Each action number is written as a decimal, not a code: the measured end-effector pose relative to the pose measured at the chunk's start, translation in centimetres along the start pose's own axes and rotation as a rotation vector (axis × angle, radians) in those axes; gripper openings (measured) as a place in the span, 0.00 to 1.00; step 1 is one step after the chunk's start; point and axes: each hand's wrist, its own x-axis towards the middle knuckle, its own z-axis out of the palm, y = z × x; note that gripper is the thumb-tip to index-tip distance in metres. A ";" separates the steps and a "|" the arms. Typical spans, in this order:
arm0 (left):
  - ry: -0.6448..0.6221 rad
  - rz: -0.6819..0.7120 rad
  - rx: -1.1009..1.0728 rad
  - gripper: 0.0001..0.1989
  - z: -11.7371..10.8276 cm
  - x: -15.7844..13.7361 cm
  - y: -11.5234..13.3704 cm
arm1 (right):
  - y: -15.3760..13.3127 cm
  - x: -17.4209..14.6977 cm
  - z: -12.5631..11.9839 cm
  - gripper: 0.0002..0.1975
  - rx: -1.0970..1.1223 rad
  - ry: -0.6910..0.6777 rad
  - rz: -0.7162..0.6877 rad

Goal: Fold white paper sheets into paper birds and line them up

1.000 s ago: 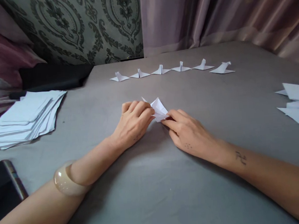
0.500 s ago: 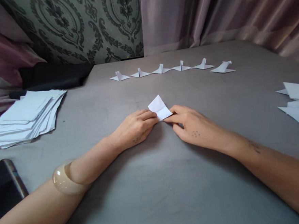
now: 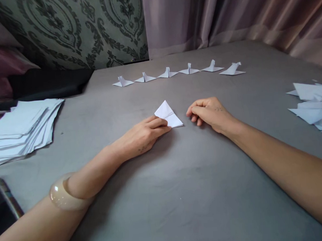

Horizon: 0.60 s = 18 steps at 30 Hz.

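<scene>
Folded paper (image 3: 169,114) now clear of right fingers (image 3: 200,103)

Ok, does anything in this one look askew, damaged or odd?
Nothing looks spilled or torn. The rightmost origami bird shows more side-on than the other five origami birds, so it breaks the row's pattern. The paper stack at left sits unevenly, edges misaligned. The folded paper under the left hand looks intact.

Down at the left edge, a dark, glossy device (image 3: 3,206), partly cut off — behind, black material (image 3: 50,84) lies beneath a patterned wall covering (image 3: 52,29), mauve curtain (image 3: 176,24) hanging to its right!
</scene>
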 end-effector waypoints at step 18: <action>-0.059 -0.068 0.050 0.26 0.7 1.7 0.2 | -0.1 -0.3 0.3 0.07 -0.056 -0.031 -0.036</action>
